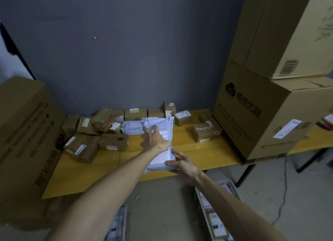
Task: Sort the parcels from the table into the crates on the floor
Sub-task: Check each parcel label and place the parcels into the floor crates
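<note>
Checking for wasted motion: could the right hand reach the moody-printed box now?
Probably not yet: the right hand grips the white mailer. Otherwise only bare tabletop lies between it and the box.

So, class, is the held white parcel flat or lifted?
Lifted: left hand and right hand grip the white parcel, tilted above the table.
</note>
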